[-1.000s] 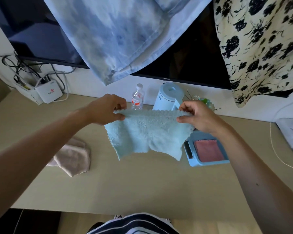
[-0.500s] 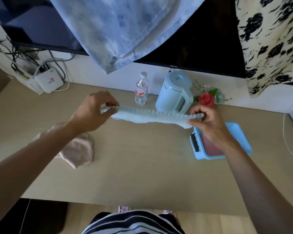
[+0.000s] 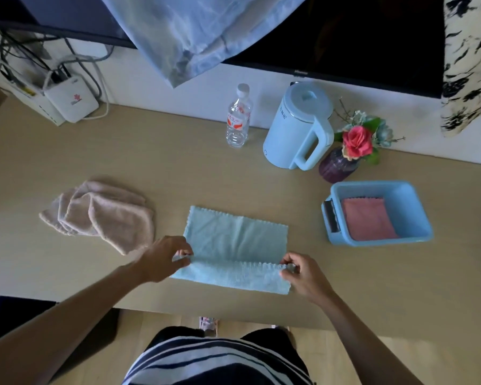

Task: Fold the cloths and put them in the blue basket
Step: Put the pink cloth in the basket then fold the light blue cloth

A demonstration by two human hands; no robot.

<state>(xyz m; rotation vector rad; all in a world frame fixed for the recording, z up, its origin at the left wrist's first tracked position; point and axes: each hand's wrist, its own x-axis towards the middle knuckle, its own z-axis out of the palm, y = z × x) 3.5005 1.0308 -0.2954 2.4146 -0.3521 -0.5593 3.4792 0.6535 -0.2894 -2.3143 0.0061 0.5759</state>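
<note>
A light blue cloth (image 3: 233, 237) lies spread on the beige table (image 3: 150, 168), with its near edge turned up and over into a fold. My left hand (image 3: 164, 257) pinches the left corner of that folded edge. My right hand (image 3: 297, 273) pinches the right corner. The blue basket (image 3: 408, 207) stands to the right with a folded pink cloth (image 3: 367, 220) inside. A crumpled pale pink cloth (image 3: 106, 215) lies on the table to the left.
Along the back wall stand a water bottle (image 3: 238, 118), a light blue kettle (image 3: 297, 126) and a vase of flowers (image 3: 350, 151). A white router (image 3: 70, 100) with cables sits at the back left. Clothes hang from above in front of a dark screen.
The blue cloth was held stretched in the air and is now laid flat on the table. Both hands have come down and toward me, still holding its corners, with the near edge folded over.
</note>
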